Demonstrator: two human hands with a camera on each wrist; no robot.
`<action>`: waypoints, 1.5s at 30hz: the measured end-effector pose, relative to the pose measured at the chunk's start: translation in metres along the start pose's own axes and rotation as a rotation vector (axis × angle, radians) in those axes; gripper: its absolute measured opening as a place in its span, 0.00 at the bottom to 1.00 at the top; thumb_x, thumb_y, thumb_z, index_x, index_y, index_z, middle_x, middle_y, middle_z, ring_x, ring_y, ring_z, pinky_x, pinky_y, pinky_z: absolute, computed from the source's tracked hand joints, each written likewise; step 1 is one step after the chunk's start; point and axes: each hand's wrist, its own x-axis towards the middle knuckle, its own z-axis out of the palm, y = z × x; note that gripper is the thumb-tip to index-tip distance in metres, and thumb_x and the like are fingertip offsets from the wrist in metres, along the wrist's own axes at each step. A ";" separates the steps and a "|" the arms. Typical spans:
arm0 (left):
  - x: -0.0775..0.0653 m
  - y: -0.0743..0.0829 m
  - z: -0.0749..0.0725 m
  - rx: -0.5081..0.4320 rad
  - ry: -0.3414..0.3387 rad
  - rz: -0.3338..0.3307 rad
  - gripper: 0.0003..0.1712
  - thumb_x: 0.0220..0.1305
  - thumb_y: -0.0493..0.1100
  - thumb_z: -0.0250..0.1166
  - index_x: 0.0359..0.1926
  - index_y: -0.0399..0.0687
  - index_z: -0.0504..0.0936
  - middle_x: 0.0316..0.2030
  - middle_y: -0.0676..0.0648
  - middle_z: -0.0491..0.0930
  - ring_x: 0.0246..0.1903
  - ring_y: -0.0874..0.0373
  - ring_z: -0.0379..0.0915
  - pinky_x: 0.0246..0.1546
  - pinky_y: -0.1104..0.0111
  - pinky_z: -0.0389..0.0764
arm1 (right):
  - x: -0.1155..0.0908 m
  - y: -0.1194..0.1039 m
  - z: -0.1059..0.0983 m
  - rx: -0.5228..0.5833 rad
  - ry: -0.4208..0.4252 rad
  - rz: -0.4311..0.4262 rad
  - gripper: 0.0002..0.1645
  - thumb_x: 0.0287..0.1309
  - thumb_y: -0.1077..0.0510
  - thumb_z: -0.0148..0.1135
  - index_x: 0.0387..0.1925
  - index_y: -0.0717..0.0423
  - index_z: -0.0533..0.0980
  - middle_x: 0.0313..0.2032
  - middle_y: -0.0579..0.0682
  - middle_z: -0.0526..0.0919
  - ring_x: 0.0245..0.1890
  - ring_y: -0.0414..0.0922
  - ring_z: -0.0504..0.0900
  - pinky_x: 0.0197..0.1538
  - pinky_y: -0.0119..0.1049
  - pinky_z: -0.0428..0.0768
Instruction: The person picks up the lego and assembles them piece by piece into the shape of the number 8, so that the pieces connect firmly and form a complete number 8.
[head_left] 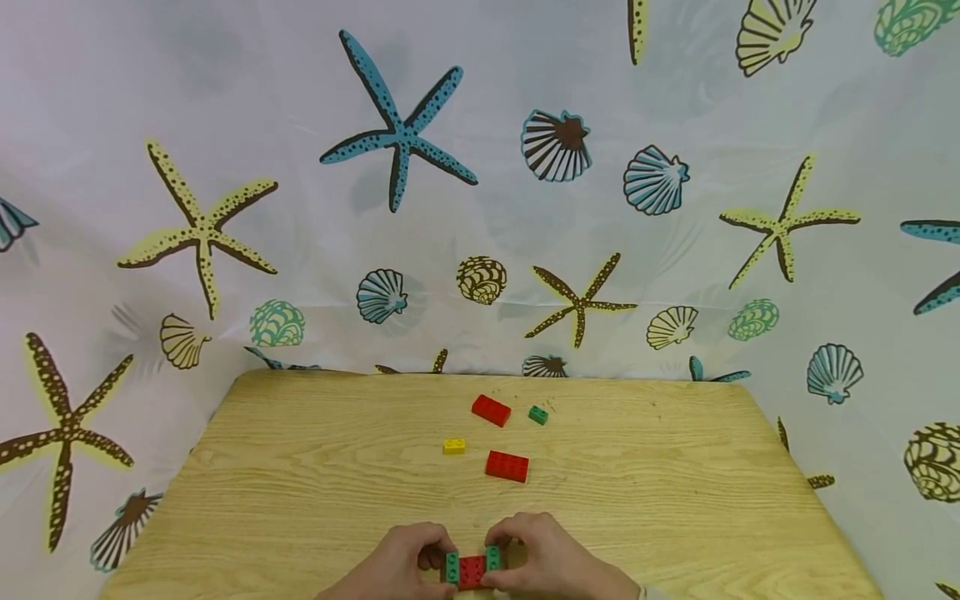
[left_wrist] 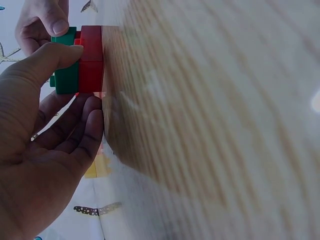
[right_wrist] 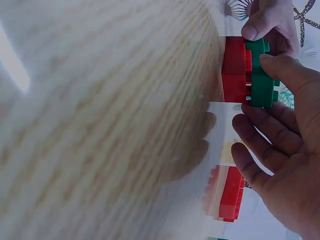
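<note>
A red toy building brick (head_left: 472, 572) stands on the table at its near edge, between both hands. Across its left end is a green brick (head_left: 452, 567), pinched front and back by the thumb and finger of my left hand (head_left: 405, 562). A second green brick (head_left: 492, 557) lies across the right end, and my right hand (head_left: 551, 557) pinches it the same way. In the right wrist view, red studs and a narrow gap show under the green brick (right_wrist: 261, 87); whether it is fully seated I cannot tell. The left wrist view shows the red brick (left_wrist: 91, 60) upright on the wood.
Beyond the hands lie a red brick (head_left: 507, 467), a small yellow brick (head_left: 453, 447), another red brick (head_left: 491, 410) and a small green brick (head_left: 538, 414). The wooden table (head_left: 337, 467) is bordered at the back and sides by a patterned curtain (head_left: 480, 208).
</note>
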 end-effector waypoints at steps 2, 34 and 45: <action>0.000 0.000 0.000 0.000 -0.001 -0.003 0.14 0.60 0.44 0.79 0.44 0.52 0.85 0.38 0.54 0.84 0.36 0.62 0.79 0.37 0.73 0.79 | 0.001 -0.001 0.001 -0.006 -0.001 -0.004 0.19 0.65 0.44 0.74 0.51 0.49 0.85 0.44 0.33 0.86 0.44 0.31 0.80 0.53 0.28 0.80; 0.001 0.001 0.000 -0.009 -0.011 -0.019 0.13 0.61 0.43 0.79 0.44 0.51 0.85 0.38 0.54 0.84 0.36 0.61 0.79 0.37 0.73 0.80 | -0.001 -0.002 0.001 0.045 -0.015 0.041 0.15 0.61 0.51 0.77 0.48 0.46 0.84 0.41 0.32 0.86 0.42 0.31 0.79 0.52 0.27 0.78; 0.001 0.002 -0.001 -0.003 -0.010 -0.028 0.13 0.61 0.44 0.79 0.44 0.51 0.85 0.38 0.54 0.84 0.36 0.61 0.79 0.37 0.73 0.79 | 0.000 -0.004 0.001 0.038 -0.006 0.087 0.16 0.59 0.51 0.79 0.48 0.49 0.86 0.43 0.33 0.87 0.45 0.30 0.80 0.52 0.27 0.79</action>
